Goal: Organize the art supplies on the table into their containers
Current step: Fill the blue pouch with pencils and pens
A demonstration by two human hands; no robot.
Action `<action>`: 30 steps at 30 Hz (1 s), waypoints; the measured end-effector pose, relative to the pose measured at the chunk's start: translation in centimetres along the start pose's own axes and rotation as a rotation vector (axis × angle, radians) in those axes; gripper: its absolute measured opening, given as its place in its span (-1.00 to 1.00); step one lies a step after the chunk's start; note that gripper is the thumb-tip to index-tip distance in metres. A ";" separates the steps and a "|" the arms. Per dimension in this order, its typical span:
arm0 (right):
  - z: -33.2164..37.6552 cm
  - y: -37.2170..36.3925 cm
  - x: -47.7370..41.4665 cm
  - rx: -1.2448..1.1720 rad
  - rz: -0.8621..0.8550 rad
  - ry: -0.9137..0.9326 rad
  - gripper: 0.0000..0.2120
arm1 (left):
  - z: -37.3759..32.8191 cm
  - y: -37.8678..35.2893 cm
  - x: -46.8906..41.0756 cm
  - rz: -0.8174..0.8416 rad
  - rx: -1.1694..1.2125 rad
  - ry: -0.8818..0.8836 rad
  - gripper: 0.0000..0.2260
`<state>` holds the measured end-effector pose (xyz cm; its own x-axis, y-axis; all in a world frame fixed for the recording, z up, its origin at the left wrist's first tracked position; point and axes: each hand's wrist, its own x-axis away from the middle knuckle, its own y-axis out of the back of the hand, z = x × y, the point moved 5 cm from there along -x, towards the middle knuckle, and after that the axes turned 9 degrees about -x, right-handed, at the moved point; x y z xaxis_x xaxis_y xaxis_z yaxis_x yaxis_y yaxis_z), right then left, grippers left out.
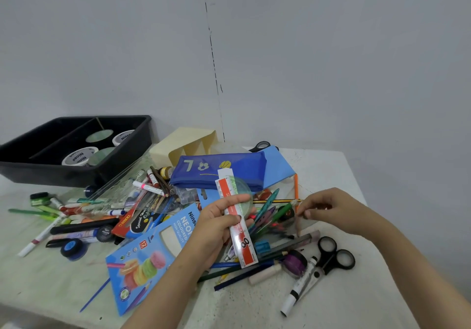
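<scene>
My left hand [219, 223] grips a packaged ruler set [235, 216] with a red and white label, held upright above the pile. My right hand [331, 210] hovers to its right with fingers curled, its fingertips at the end of a green pencil [281, 212]; whether it pinches the pencil is unclear. A blue pencil case [219, 170] lies just behind the ruler. A black divided tray [132, 150] at the back left holds tape rolls [79, 156]. A cream organiser [183, 145] lies on its side beside the tray.
Loose markers, pens and pencils [84, 211] cover the table's left and middle. A blue neon coloured-pencil box [150, 260] lies in front. Black scissors [334, 254], a purple jar [294, 262] and a white marker [298, 288] lie at the right. A wall stands behind.
</scene>
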<state>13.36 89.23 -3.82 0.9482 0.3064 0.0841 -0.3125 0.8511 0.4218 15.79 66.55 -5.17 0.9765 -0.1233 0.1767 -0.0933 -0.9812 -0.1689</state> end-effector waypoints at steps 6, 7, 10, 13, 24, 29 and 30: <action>0.2 2.4 0.2 -0.112 -0.113 0.050 -0.65 | -0.4 0.4 -0.1 -0.025 0.135 -0.050 -0.74; 0.3 2.5 0.3 -0.173 -0.121 0.045 -0.70 | -0.5 0.5 0.0 -0.033 0.158 -0.060 -0.74; 0.7 2.1 0.6 -0.317 -0.196 0.031 -0.83 | -0.6 0.3 0.1 -0.043 0.220 -0.072 -0.75; 1.0 0.2 0.5 -0.448 -0.271 0.029 -0.83 | -0.3 -0.1 0.0 -0.086 0.222 -0.050 -0.69; 2.9 -6.3 0.8 -0.599 -0.275 0.120 -0.79 | -0.7 -1.3 0.0 -0.144 0.066 -0.133 -0.75; 3.0 -7.0 1.0 -0.371 -0.260 0.208 -0.80 | -0.7 -1.4 0.1 -0.163 -0.001 -0.118 -0.72; 3.1 -7.0 1.0 -0.336 -0.250 0.224 -0.79 | -0.7 -1.4 0.1 -0.165 0.004 -0.108 -0.70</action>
<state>16.72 82.22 -3.89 0.9723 0.1280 -0.1954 -0.1130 0.9898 0.0862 15.89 67.80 -4.28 0.9937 0.0556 0.0976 0.0699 -0.9862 -0.1499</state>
